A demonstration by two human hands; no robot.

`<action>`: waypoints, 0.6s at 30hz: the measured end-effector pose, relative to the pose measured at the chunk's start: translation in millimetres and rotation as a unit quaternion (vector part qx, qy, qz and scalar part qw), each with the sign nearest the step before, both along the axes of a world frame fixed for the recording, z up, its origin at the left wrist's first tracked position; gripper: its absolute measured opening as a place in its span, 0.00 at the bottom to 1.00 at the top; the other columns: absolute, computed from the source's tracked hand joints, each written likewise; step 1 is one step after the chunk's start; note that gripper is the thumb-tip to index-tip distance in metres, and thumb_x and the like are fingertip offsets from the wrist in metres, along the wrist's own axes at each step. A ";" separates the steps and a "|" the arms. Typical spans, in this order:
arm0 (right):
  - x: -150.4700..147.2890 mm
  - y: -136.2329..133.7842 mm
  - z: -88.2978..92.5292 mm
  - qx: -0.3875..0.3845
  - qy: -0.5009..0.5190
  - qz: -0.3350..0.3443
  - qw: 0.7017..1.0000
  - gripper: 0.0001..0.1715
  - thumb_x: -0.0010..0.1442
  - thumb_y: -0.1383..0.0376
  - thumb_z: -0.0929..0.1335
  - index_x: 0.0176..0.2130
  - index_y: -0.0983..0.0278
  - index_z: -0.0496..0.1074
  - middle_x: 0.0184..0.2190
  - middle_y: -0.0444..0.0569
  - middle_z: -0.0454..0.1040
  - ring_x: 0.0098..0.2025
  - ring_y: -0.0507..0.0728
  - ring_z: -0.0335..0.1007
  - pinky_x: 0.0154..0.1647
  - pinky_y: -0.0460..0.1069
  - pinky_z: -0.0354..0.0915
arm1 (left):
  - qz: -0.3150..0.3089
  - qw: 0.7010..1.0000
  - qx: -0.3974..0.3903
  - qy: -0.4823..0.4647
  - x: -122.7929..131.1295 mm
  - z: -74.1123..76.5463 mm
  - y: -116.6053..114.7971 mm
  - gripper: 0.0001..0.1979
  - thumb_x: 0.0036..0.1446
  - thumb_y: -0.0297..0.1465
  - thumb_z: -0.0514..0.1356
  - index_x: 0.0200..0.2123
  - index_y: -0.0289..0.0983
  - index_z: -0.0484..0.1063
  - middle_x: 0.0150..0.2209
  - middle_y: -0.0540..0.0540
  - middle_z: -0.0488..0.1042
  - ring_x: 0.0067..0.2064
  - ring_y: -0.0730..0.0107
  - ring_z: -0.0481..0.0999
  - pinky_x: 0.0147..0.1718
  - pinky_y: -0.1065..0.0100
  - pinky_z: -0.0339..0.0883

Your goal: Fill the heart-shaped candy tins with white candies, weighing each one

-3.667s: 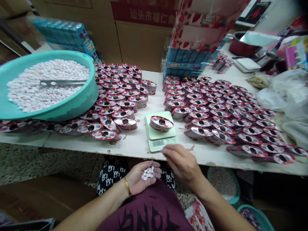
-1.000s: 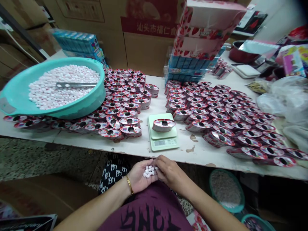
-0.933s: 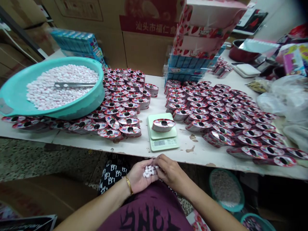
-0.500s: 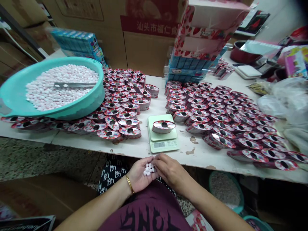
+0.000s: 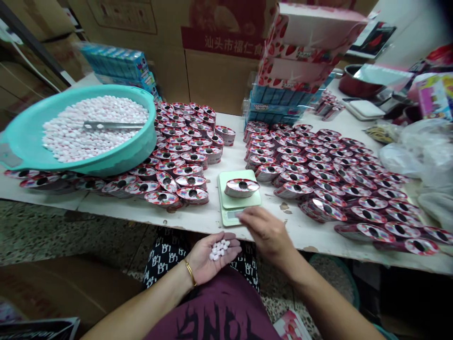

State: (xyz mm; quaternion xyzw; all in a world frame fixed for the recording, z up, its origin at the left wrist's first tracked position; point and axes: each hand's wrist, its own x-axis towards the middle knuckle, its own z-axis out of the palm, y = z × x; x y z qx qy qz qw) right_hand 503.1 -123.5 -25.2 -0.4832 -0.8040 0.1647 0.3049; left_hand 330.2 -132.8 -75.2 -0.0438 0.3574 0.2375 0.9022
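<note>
A small heap of white candies (image 5: 219, 249) lies in the upturned, cupped palm of my left hand (image 5: 208, 259), held low in front of the table edge. My right hand (image 5: 267, 233) is over the near end of the pale green kitchen scale (image 5: 223, 200), fingers drawn together in a pinch; whatever is between them is too small or hidden to make out. On the scale's plate stands one oval red-and-white box (image 5: 242, 188) with a dark round hole in its top. Part of the scale's display is covered by my right hand.
To the left, a turquoise basin (image 5: 123, 165) full of white candies holds a metal strip-like tool (image 5: 113, 125). Rows of similar oval boxes (image 5: 191, 193) stand left and right of the scale. Stacked cartons (image 5: 300, 47) rise behind; plastic bags (image 5: 432, 151) lie far right.
My right hand has lifted off my left palm and moved up and right over the scale's near end. My left fingers have opened out flatter, with the candies still on the palm.
</note>
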 end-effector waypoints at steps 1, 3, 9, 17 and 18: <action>4.8 10.8 5.5 0.024 -0.012 -0.037 0.999 0.15 0.58 0.69 0.58 0.44 0.62 0.67 0.36 0.51 0.68 0.39 0.53 0.63 0.38 0.49 0.63 | -0.008 1.000 -0.001 0.005 -0.3 -0.2 -0.3 0.12 0.51 0.29 0.54 0.36 0.25 0.69 0.31 0.37 0.74 0.34 0.65 0.74 0.35 0.69 0.67; 13.8 33.3 14.4 0.049 -0.037 -0.083 0.995 0.15 0.58 0.67 0.58 0.42 0.61 0.68 0.35 0.50 0.68 0.39 0.53 0.64 0.38 0.49 0.63 | -0.012 1.000 0.002 0.007 -0.8 0.0 -1.0 0.12 0.51 0.28 0.54 0.36 0.25 0.69 0.30 0.38 0.74 0.33 0.66 0.75 0.34 0.71 0.67; 9.0 42.1 18.4 0.053 0.001 -0.074 0.996 0.15 0.58 0.68 0.59 0.44 0.62 0.66 0.37 0.48 0.68 0.40 0.51 0.64 0.41 0.47 0.62 | -0.006 1.000 0.017 -0.008 -3.2 0.7 -0.4 0.12 0.51 0.29 0.54 0.37 0.27 0.68 0.30 0.39 0.74 0.31 0.68 0.74 0.29 0.73 0.67; -7.9 27.7 2.7 0.054 -0.140 -0.072 0.986 0.24 0.55 0.63 0.62 0.52 0.62 0.58 0.51 0.54 0.59 0.53 0.62 0.51 0.49 0.58 0.53 | 0.044 0.998 -0.012 -0.051 -16.9 1.8 9.7 0.08 0.52 0.33 0.54 0.27 0.32 0.65 0.21 0.50 0.66 0.18 0.84 0.62 0.10 0.84 0.47; -3.0 37.1 1.2 0.056 -0.159 -0.096 0.981 0.24 0.55 0.63 0.62 0.52 0.62 0.58 0.50 0.54 0.60 0.52 0.63 0.52 0.49 0.59 0.53 | 0.053 0.998 -0.010 -0.039 -20.1 1.3 10.1 0.08 0.52 0.32 0.54 0.26 0.32 0.64 0.20 0.51 0.64 0.17 0.85 0.60 0.09 0.84 0.44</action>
